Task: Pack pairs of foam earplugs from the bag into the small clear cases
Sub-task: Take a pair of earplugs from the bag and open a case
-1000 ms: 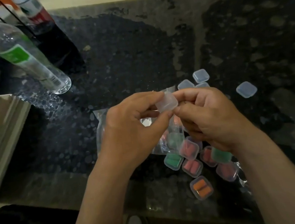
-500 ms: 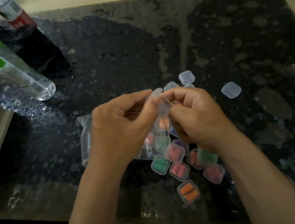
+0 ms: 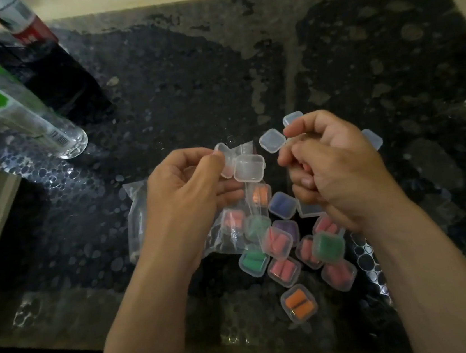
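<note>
- Above the near middle of the dark speckled table (image 3: 184, 79), the left hand (image 3: 187, 199) holds one small clear case (image 3: 248, 168) with its two halves swung apart; thumb and fingertips are clamped on the half nearer the hinge, and the half facing the camera shows nothing inside
- Just beside it, apart from the case, the right hand (image 3: 340, 175) has its fingers curled into the palm, thumb tip against the forefinger; whether earplugs sit in that fist I cannot tell
- Under the left hand the clear bag (image 3: 143, 216) lies crumpled on the table; I cannot make out any loose earplugs in it
- Handling, as I judge it: the case is very light, stiff thin plastic, slick, with a weak hinge, so it is best held by the side walls of one half, leaving the other half free to snap down
- The foam plugs should be soft, springy and nearly weightless; I would pinch a pair mid-body and press them in side by side so that they do not spring back out before the lid shuts
- Count of filled cases (image 3: 284, 268) near the hands: thirteen that I can see, made up of six pink, three green, two orange, one blue and one purple
- Count of empty shut cases (image 3: 272, 140): three beyond the hands, and perhaps one more half hidden under the right hand
- One open case in hand, one bag, two hands
</note>
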The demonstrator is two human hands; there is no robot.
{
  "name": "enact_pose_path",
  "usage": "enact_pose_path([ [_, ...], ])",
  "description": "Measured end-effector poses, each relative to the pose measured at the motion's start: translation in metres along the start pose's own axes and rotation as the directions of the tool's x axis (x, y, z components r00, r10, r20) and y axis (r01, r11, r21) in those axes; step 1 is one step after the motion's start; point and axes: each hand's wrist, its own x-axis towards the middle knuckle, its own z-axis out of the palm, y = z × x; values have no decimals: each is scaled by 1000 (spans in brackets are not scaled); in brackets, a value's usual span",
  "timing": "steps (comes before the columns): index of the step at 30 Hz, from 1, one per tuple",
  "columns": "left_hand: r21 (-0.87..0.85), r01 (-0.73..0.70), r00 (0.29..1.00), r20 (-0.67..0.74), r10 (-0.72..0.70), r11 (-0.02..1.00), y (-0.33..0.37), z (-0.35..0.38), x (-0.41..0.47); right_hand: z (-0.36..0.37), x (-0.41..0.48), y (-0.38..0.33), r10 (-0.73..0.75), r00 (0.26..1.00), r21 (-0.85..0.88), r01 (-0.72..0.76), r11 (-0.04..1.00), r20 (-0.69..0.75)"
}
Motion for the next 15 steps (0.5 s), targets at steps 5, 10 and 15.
enact_pose_path([
  [5, 47, 10, 996, 85, -14, 999, 0, 7, -4, 0, -2, -1, -92, 996, -33, 92, 995, 8],
  [10, 95, -2, 986, 164, -14, 995, -4, 14, -5, -2, 2, 8, -178, 984, -264, 170, 949, -6],
  [15, 106, 13, 983, 180, -32, 994, -9, 18, -4, -5, 4, 11, -192, 981, -418, 173, 892, -4],
])
